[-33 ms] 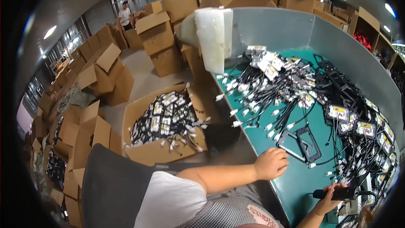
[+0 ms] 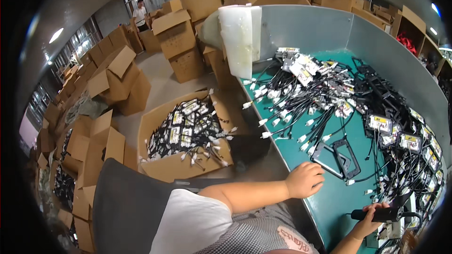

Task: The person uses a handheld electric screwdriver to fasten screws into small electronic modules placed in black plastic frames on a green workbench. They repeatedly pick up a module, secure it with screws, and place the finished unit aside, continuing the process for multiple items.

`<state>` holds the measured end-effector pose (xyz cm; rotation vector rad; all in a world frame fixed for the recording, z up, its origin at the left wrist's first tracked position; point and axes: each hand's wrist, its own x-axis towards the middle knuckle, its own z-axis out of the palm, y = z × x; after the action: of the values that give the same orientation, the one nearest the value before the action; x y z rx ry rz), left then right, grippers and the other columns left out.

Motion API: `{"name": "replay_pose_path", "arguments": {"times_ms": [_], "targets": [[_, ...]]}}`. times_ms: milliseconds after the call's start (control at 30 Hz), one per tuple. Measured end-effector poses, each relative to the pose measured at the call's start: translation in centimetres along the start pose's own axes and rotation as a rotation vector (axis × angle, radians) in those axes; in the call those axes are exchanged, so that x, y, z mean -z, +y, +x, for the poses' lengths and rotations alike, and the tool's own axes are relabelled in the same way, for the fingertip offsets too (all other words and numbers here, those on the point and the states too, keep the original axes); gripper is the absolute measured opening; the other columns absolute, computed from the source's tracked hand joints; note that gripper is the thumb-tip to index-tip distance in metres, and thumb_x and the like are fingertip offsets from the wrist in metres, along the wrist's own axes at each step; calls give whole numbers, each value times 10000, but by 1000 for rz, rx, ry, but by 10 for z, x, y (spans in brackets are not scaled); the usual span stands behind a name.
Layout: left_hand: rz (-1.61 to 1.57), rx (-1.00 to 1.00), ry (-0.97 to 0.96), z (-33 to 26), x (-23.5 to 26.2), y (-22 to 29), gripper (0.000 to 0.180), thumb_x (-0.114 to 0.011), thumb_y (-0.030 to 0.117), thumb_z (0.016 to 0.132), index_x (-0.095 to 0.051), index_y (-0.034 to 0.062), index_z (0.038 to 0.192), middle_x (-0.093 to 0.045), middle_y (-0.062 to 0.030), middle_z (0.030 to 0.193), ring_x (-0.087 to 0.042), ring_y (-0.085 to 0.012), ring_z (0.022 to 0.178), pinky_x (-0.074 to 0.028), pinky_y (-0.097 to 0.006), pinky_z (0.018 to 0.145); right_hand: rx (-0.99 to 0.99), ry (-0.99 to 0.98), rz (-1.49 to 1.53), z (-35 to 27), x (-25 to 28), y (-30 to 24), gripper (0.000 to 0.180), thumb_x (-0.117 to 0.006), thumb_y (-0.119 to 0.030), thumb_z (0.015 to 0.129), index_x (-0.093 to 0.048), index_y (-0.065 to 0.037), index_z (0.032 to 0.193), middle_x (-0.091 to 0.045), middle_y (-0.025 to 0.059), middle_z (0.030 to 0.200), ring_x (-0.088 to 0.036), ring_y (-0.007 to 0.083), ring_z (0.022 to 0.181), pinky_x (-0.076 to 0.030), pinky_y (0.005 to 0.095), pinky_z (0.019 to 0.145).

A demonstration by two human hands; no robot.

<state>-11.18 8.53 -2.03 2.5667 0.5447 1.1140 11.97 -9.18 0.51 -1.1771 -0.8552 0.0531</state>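
The right hand had its fingers wrapped around a black driver at the table's near right, where a steady grip, tip clear of the cables, seemed wisest. The left hand was just beside two frames, fingers curled together; whether they pinched anything, I could not tell. The green surface bore heaped units inside a grey wall, and boxes crowded the room.

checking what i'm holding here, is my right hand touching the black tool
Touching. The head view shows it: your right hand is wrapped around the body of the black tool, with no gap between them.
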Motion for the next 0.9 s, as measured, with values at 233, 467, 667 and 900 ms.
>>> {"name": "replay_pose_path", "arguments": {"times_ms": [233, 467, 667, 900], "targets": [[-7, -2, 53, -4, 0, 3, 177, -671, 212, 754, -672, 88, 881, -619, -70, 1055, -552, -265, 1062, -422, -418, 898, -10, 41, -2, 5, 1, -5, 334, -519, -66, 904, -414, 23, 1208, -497, 81, 829, -477, 148, 669, -422, 285, 620], [-41, 2, 54, -4, 1, -2, 178, -673, 228, 746, -664, 87, 855, -633, -51, 956, -574, -249, 957, -427, -406, 878, -22, 40, -4, 9, -3, -11, 288, -505, -59, 930, -418, 25, 1192, -501, 78, 797, -477, 156, 687, -427, 290, 658], [-57, 7, 76, -6, -3, -3, 147, -678, 216, 742, -655, 101, 832, -618, -34, 930, -577, -231, 942, -421, -391, 876, 38, 6, -35, 10, -3, -13, 280, -503, -87, 937, -419, 29, 1176, -505, 71, 786, -478, 158, 698, -428, 292, 665], [-62, -2, 33, -6, 1, -4, 144, -681, 218, 741, -651, 104, 824, -616, -31, 936, -576, -227, 927, -427, -382, 824, -33, 43, 5, 10, -2, -10, 269, -502, -87, 939, -427, 25, 1171, -510, 68, 808, -482, 152, 712, -432, 283, 665]]}}
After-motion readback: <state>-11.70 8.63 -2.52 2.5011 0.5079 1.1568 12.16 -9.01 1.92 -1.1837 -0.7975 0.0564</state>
